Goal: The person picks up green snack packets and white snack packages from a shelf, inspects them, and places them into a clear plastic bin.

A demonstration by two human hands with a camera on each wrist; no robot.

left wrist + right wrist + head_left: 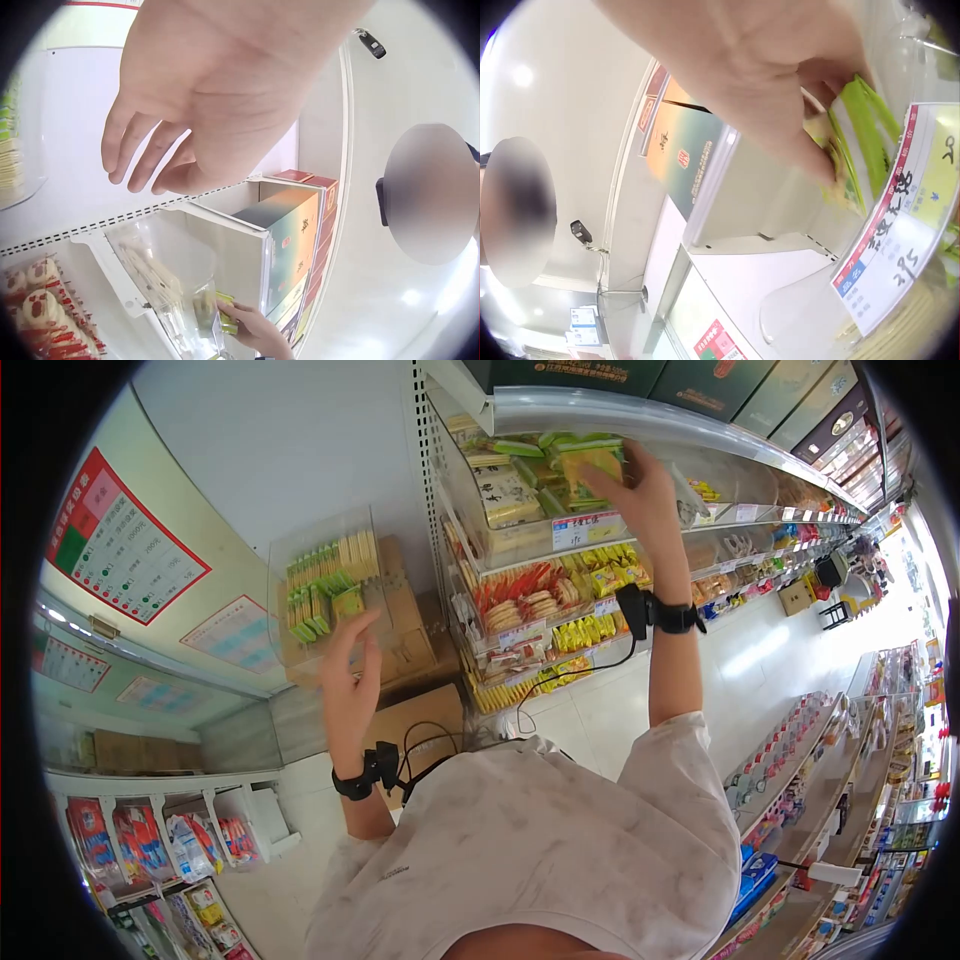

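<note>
My right hand (645,490) pinches a green-and-yellow snack packet (590,468) at the clear bin on the upper shelf. In the right wrist view, the fingers and thumb (819,154) curl round this packet (866,135), just behind the bin's price tag (900,217). Other green packets (520,448) lie in the same bin beside a white pack (508,498) with black writing. With fingers loosely extended and nothing in it, my left hand (350,675) hovers by a second clear bin (275,580). That one holds upright rows of green-topped packets (308,608) and stands on a cardboard box.
Below the upper bin are shelves of red-wrapped snacks (515,595) and yellow packets (585,630). Boxes (700,390) line the top. A cardboard box (415,725) sits near my body, with wrist-camera cables hanging close by. More stocked shelving (820,760) is at right.
</note>
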